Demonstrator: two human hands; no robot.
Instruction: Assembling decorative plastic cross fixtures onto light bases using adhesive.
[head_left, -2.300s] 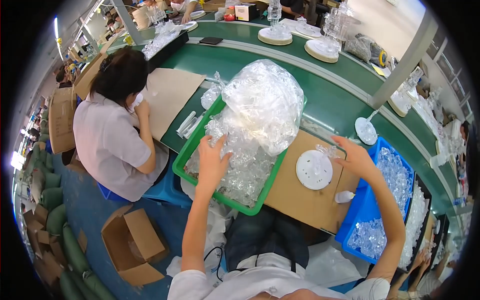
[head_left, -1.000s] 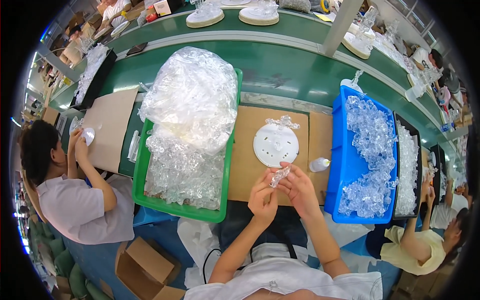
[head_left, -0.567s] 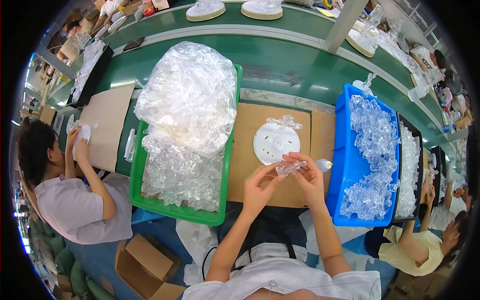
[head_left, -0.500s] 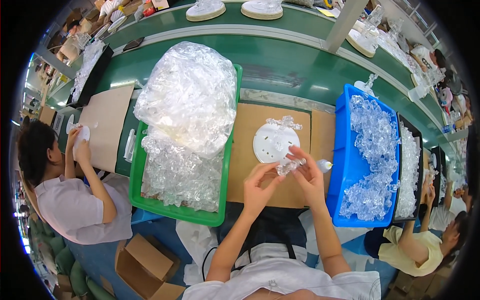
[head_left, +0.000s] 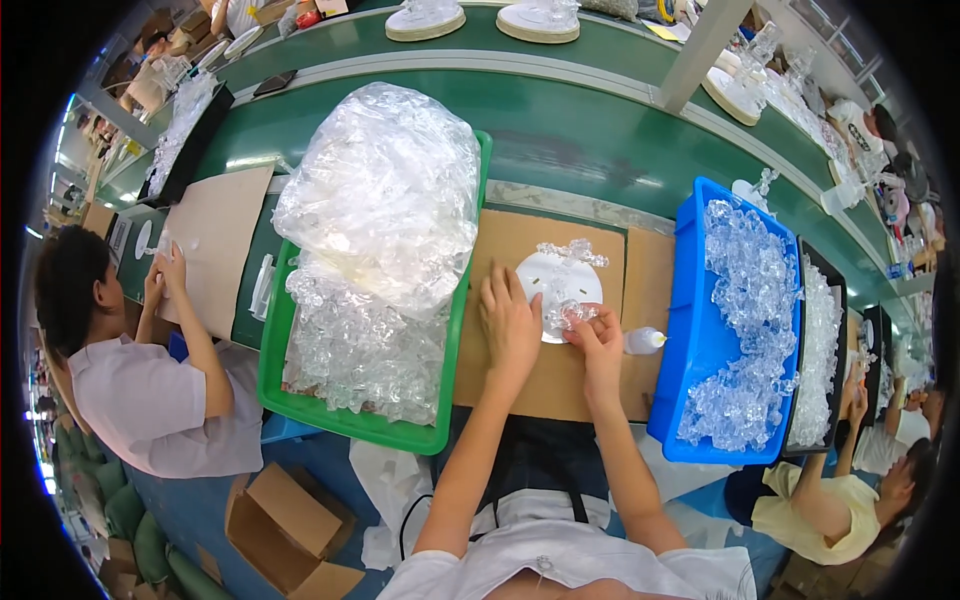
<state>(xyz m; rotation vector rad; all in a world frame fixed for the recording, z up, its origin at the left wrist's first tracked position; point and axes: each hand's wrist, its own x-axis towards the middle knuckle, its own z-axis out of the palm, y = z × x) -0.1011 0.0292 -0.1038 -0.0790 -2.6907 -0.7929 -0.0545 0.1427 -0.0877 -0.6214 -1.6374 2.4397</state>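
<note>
A round white disc (head_left: 533, 278) with small slots lies on the brown cardboard. My left hand (head_left: 511, 322) rests at its left edge, fingers stretched out, thumb by the rim. With bent fingers, my right hand (head_left: 598, 342) pinches a clear plastic piece (head_left: 568, 316) over the lower part of the disc. Whether that piece touches the disc is hard to tell. Another clear knobbly piece (head_left: 575, 252) stands at the disc's far edge. Just right of my right hand lies a small white squeeze bottle (head_left: 642, 341) with a yellowish tip.
To the left, a green tray (head_left: 447, 400) holds clear pieces and a bulging plastic bag (head_left: 380, 190). A blue bin (head_left: 672, 400) of clear pieces stands at the right, beside a black tray (head_left: 838, 290). Co-workers sit on both sides. Cardboard (head_left: 500, 240) covers the bench before me.
Both hands held the clear piece above the near edge of the disc. My left hand has let go and moved to the disc's left edge; my right hand has brought the piece over the disc.
</note>
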